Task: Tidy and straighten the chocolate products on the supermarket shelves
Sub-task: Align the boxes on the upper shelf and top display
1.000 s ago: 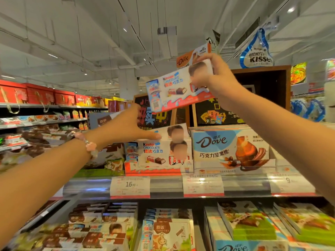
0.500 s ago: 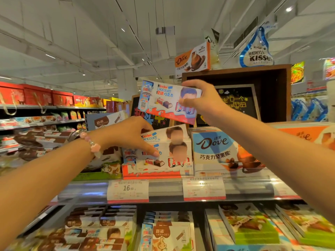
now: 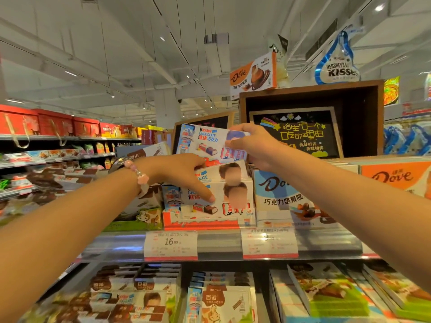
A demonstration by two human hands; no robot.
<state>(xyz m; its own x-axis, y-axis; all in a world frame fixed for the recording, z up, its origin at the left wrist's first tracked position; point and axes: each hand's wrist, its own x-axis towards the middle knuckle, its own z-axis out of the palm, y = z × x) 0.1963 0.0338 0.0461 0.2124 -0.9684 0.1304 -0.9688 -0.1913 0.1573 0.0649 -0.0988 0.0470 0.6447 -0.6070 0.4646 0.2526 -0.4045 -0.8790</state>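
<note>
- Down it comes: your right hand (image 3: 254, 145) has lowered the Kinder box (image 3: 211, 144) from up near the ceiling signs to just above the shelf stack, and the Dove sign (image 3: 253, 74) it was hiding now shows.
- Your right fingers are curled round the box's right end, thumb on its front face, and the box is tilted, left end up.
- Your left hand (image 3: 179, 173) has stayed on the stack of Kinder boxes (image 3: 224, 194) and slid a little lower; its fingers are straight, index fingertip pressing the front box's face.
- That stack sits upright in its red tray (image 3: 200, 223) on the upper shelf (image 3: 219, 243), touching the blue Dove carton (image 3: 279, 194) on its right.
- A pink bead bracelet (image 3: 137, 173) rides your left wrist.
- The price tag (image 3: 171, 244) under the tray reads 16.90.
- More chocolate packs (image 3: 140, 287) lie flat on the shelf below.
</note>
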